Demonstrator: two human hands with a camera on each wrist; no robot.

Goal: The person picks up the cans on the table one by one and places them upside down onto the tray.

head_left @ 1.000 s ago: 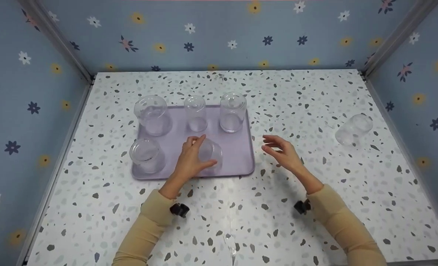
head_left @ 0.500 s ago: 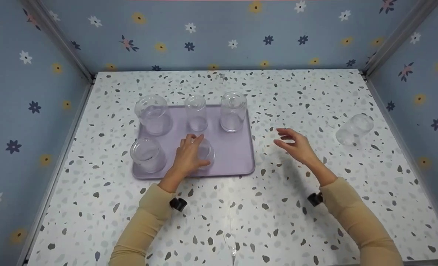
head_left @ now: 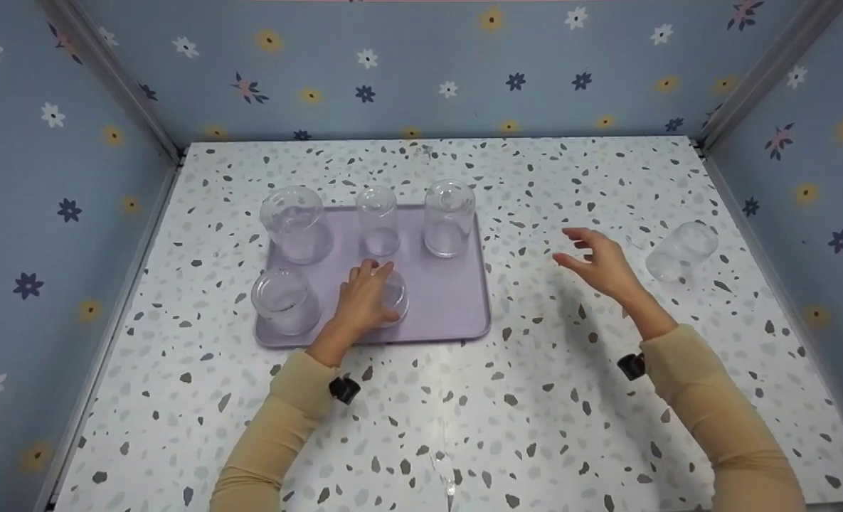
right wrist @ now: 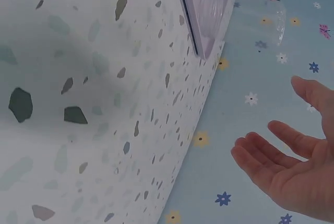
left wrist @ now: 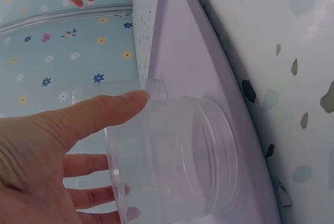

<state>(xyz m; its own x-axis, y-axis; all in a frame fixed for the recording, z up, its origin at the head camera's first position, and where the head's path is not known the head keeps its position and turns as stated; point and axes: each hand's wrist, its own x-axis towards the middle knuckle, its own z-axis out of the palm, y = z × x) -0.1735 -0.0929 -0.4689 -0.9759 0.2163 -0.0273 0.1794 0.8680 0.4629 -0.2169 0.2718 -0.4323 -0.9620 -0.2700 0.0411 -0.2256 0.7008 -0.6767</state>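
My left hand (head_left: pixel 363 299) grips a short, wide clear glass (head_left: pixel 398 297) at the front middle of the lilac tray (head_left: pixel 453 306). In the left wrist view the thumb lies along one side of this glass (left wrist: pixel 172 156) and the fingers show through its far side; its ridged end is down at the tray. My right hand (head_left: pixel 600 267) hangs in the air to the right of the tray, fingers loosely bent and holding nothing. Further right, a lone clear glass (head_left: pixel 681 250) is on the speckled table.
Three clear glasses stand along the tray's back: a wide one (head_left: pixel 294 224), a slim one (head_left: pixel 378 220) and a tall one (head_left: pixel 449 217). Another short glass (head_left: pixel 284 302) stands at the front left. Flowered panels (head_left: pixel 435 64) wall the table (head_left: pixel 506 427) at the back and sides.
My left hand has shifted the short glass a little left on the tray. My right hand has moved away from the tray, right and toward the back, nearer the lone glass.
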